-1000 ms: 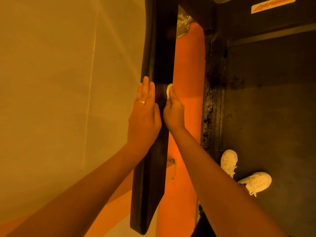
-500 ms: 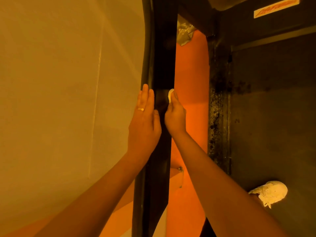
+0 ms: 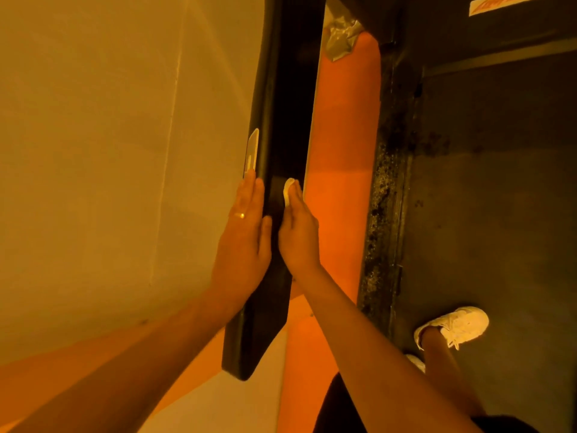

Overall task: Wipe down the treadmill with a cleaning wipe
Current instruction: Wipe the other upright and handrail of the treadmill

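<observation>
While the wipe (image 3: 288, 190) was kept against the treadmill's black handrail (image 3: 290, 89), both hands seemed to have been drawn slightly toward its near end, so that a pale metal plate (image 3: 252, 151) was uncovered just beyond the left fingertips. That stretch was judged wiped, the rail's nearer part not yet. The left hand (image 3: 243, 245) was laid flat, fingers straight and together, on the outer side. The wipe was pressed to the rail under the right hand (image 3: 298, 239), whose fingers were extended. Counted: one wipe, one handrail, one plate, two hands, two shoes (image 3: 459, 323), one barely seen.

A small white wipe (image 3: 288, 189) (bunched) lies against the black treadmill handrail (image 3: 287, 120).
</observation>
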{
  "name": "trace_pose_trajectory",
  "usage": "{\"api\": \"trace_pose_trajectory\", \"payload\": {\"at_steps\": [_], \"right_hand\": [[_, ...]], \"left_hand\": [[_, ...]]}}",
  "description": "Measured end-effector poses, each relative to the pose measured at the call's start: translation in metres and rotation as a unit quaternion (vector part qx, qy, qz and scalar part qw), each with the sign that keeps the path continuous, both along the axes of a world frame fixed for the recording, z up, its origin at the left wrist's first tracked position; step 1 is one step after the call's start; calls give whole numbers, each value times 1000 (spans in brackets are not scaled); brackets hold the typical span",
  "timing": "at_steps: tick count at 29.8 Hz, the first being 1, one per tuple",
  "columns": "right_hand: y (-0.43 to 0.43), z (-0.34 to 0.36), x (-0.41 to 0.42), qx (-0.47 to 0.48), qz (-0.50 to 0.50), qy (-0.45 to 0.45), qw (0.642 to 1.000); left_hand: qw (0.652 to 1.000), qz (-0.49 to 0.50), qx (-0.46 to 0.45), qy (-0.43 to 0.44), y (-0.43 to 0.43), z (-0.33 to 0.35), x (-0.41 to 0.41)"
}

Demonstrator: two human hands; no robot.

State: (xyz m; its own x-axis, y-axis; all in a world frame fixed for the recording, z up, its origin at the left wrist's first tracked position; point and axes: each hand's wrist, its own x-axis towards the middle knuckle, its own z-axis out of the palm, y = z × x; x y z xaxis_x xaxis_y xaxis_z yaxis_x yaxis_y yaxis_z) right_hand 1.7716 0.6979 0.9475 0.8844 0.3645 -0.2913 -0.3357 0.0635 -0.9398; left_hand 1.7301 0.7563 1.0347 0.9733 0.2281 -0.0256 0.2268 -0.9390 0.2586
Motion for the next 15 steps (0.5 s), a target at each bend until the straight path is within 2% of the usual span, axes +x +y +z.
{"api": "trace_pose_trajectory", "payload": {"at_steps": [3, 11, 15], "right_hand": [[2, -1, 8, 2, -8, 17, 1000], [25, -27, 67, -25, -54, 28, 998], [18, -17, 40, -10, -44, 15, 999]], "left_hand": [[1000, 13, -1, 2, -10, -1, -41], [1000, 24, 1, -13, -11, -6, -36], [1000, 22, 4, -18, -11, -7, -36]]}}
